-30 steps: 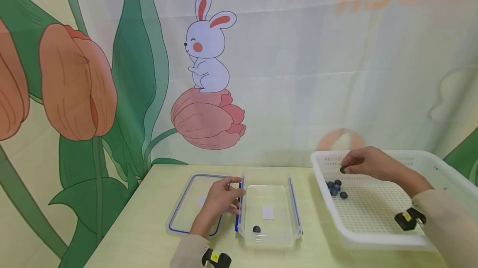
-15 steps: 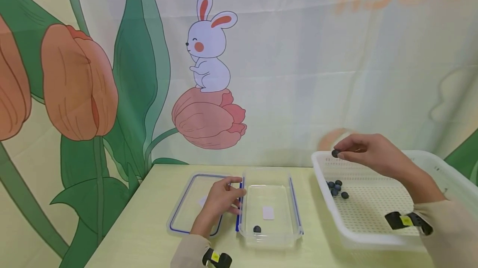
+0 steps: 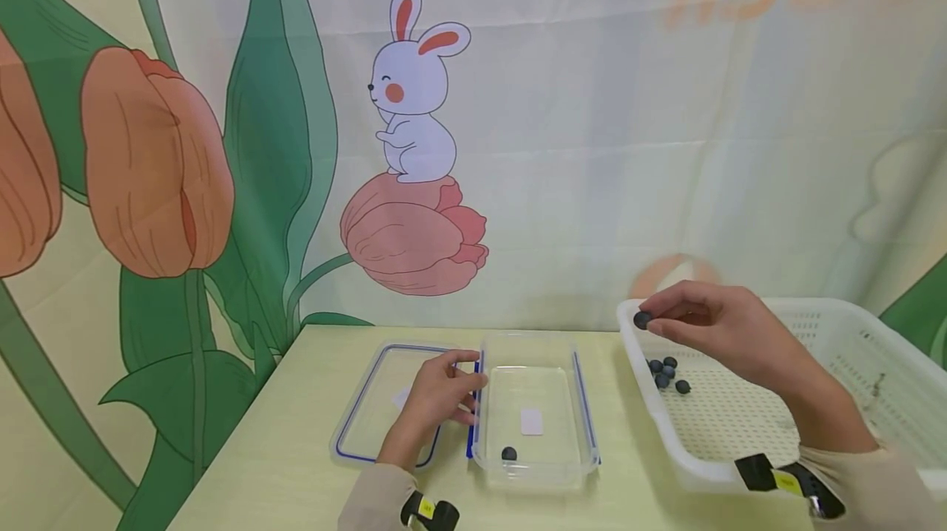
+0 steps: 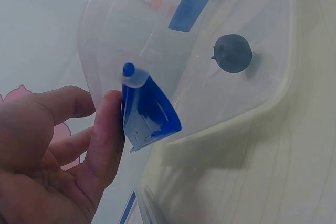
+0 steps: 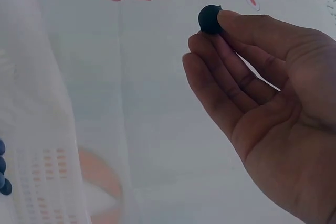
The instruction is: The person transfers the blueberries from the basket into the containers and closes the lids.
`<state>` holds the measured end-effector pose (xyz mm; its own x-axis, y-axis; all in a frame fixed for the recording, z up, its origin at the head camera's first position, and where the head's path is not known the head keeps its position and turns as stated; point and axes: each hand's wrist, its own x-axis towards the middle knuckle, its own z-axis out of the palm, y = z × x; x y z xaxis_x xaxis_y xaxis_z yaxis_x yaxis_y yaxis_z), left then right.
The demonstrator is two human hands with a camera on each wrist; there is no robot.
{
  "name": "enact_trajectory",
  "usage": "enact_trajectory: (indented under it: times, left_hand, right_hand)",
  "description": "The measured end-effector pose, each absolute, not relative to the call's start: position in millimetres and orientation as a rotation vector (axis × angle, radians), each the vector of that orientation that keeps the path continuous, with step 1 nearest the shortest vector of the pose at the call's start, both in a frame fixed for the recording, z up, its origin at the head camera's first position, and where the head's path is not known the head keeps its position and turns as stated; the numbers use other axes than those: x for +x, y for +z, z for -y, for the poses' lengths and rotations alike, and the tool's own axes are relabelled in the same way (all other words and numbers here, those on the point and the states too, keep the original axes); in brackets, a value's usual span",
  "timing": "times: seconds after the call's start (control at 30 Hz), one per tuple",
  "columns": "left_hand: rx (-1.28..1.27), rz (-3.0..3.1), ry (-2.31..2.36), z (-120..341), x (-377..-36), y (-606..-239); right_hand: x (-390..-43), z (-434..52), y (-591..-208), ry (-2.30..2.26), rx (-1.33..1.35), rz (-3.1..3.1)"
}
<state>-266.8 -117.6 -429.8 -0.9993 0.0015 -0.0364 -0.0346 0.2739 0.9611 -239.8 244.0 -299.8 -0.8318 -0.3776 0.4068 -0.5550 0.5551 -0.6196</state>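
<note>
My right hand pinches a dark blue berry between thumb and fingertips, in the air over the left rim of the white basket. The right wrist view shows the same berry at the fingertips. Several more berries lie in the basket's left part. My left hand rests against the left wall of the clear container, and its thumb touches the blue latch. One berry lies inside the container.
The container's clear lid with a blue seal lies flat on the table under my left wrist. The pale yellow table ends at a printed backdrop with a rabbit and tulips. Basket berries show at the right wrist view's left edge.
My right hand lifted the berry out of the basket and carried it left, to above the basket's left rim. The left hand stayed in place.
</note>
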Motion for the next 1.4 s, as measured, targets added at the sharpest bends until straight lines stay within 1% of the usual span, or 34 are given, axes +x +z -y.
enact_trajectory:
  times: [0.23,0.53,0.9,1.27,1.4]
  left_hand:
    - [-0.040,-2.488,1.871,117,-268,-428]
    - [-0.055,-2.471,1.881,115,-269,-431]
    - [-0.068,-2.459,1.886,115,-271,-430]
    - [-0.055,-2.474,1.885,116,-269,-431]
    - [-0.054,-2.472,1.885,115,-269,-431]
  right_hand:
    - [-229,-229,-306,1.231,0.829,2.535]
    - [-233,-209,-322,1.362,0.957,2.559]
    - [-239,-183,-345,1.403,1.128,2.570]
    - [-235,-150,-369,1.396,1.294,2.616]
    - [-235,-141,-380,1.394,1.296,2.669]
